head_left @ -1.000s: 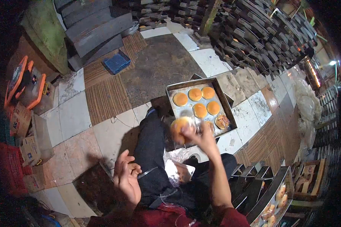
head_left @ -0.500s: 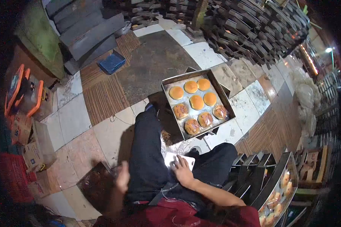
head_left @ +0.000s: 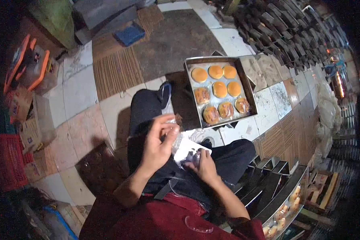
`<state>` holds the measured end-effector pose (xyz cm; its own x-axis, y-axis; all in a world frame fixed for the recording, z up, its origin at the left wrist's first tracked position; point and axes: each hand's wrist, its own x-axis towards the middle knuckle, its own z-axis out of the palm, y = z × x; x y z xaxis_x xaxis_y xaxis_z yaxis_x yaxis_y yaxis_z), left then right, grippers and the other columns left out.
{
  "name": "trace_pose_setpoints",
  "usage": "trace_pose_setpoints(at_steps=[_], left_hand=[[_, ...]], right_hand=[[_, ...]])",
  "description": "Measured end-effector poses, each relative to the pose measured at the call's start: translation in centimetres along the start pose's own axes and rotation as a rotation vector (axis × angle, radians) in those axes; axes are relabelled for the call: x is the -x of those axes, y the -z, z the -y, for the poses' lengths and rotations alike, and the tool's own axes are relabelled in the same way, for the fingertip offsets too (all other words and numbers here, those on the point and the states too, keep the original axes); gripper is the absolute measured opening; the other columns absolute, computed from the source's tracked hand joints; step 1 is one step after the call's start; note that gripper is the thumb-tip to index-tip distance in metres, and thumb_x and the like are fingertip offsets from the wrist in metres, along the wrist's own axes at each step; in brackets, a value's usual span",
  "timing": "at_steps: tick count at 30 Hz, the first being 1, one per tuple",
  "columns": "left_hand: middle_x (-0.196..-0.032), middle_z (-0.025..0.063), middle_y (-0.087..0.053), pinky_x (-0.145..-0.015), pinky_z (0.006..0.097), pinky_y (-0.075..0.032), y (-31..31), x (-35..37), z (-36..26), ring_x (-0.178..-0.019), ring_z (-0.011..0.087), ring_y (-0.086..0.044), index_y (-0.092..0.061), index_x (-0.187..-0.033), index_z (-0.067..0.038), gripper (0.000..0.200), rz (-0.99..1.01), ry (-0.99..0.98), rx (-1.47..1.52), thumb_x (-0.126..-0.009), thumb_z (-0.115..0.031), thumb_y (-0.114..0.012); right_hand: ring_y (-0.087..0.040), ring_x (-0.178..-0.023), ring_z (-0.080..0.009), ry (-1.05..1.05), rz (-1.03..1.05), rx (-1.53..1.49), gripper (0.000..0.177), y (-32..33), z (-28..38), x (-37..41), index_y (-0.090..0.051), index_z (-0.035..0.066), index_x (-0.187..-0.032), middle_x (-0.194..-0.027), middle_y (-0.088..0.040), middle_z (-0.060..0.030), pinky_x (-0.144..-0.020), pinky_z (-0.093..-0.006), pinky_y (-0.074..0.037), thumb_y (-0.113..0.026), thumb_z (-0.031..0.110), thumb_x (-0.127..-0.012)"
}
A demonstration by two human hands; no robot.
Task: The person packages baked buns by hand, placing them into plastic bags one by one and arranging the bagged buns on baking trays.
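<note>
My left hand is raised over my lap, its fingers curled toward the thumb. A faint clear sheen shows at its fingertips, but what it holds is too blurred to make out. On my lap lies a flat white thing, with crinkled clear plastic by its far edge. My right hand grips the white thing's right side with bent fingers. Beyond my legs, a square metal tray holds several round buns. The farther buns, such as one golden bun, look plain; the nearer ones, like this browned bun, look shiny and wrapped.
More filled buns fill a long tray at my right, beside dark stacked trays. A blue tray lies on the floor ahead. Cardboard boxes and a red crate stand at left. Dark trays pile up at back right.
My left hand has come up from beside my left leg to above my lap. My right hand stays at the white thing, its fingers now at its right side. The view has shifted.
</note>
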<state>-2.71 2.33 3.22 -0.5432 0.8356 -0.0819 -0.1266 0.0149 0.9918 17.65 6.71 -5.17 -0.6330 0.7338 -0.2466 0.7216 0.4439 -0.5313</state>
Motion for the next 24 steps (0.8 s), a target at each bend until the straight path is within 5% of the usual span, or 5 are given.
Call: trace_pose_setpoints(at_steps=[2, 7, 10, 13, 24], left_hand=[[-0.102, 0.0079, -0.058, -0.085, 0.0262, -0.042, -0.7, 1.2, 2.1, -0.095, 0.0133, -0.054, -0.051, -0.111, 0.000, 0.024, 0.045, 0.244, 0.054, -0.091, -0.014, -0.049], [-0.103, 0.0129, -0.058, -0.081, 0.0313, -0.047, 0.0, 3.4, 5.0, -0.091, 0.0204, -0.060, -0.052, -0.107, 0.000, 0.035, 0.024, 0.401, 0.176, -0.093, -0.031, -0.046], [-0.113, 0.0182, -0.055, -0.087, 0.0489, -0.044, 0.9, 2.6, 5.5, -0.100, 0.0329, -0.057, -0.046, -0.118, -0.001, 0.083, 0.213, 1.130, 0.880, -0.080, -0.072, -0.028], [-0.124, 0.0223, -0.048, -0.089, 0.0530, -0.042, 2.5, -1.1, 5.1, -0.105, 0.0387, -0.053, -0.040, -0.125, 0.000, 0.089, 0.250, 0.800, 1.351, -0.077, -0.074, -0.028], [-0.071, 0.0059, -0.063, -0.065, 0.0238, -0.050, 3.0, -11.1, 0.0, -0.069, 0.0117, -0.061, -0.064, -0.087, 0.002, 0.017, 0.445, 0.718, -0.019, -0.083, -0.013, -0.059]], right_hand=[[-0.057, -0.077, -0.0401, 0.148, 0.351, -0.062, 0.034, -1.5, -3.2, -1.4, -0.057, -0.002, -0.090, -0.080, -0.058, -0.0228, -0.069, -0.0459, -0.047, -0.069, 0.025, -0.074], [-0.057, -0.073, -0.0345, 0.093, -0.095, -0.246, 0.015, 5.3, 0.4, -5.4, -0.064, 0.001, -0.087, -0.079, -0.060, -0.0176, -0.068, -0.0378, -0.045, -0.063, 0.013, -0.078], [-0.054, -0.090, -0.0295, 0.072, -0.137, -0.335, 0.021, 9.8, 3.9, -6.2, -0.066, 0.007, -0.093, -0.095, -0.058, -0.0131, -0.076, -0.0386, -0.043, -0.062, 0.005, -0.072], [-0.047, -0.108, -0.0310, 0.652, 0.082, 0.048, 0.033, 11.8, 5.8, -6.5, -0.067, 0.016, -0.098, -0.112, -0.054, -0.0074, -0.089, -0.0454, -0.039, -0.063, 0.006, -0.067], [-0.051, -0.107, -0.0319, 0.955, 0.013, 0.236, 0.028, 16.8, 1.8, -14.8, -0.067, 0.014, -0.095, -0.114, -0.058, 0.0015, -0.075, -0.0375, -0.049, -0.064, 0.017, -0.068]])
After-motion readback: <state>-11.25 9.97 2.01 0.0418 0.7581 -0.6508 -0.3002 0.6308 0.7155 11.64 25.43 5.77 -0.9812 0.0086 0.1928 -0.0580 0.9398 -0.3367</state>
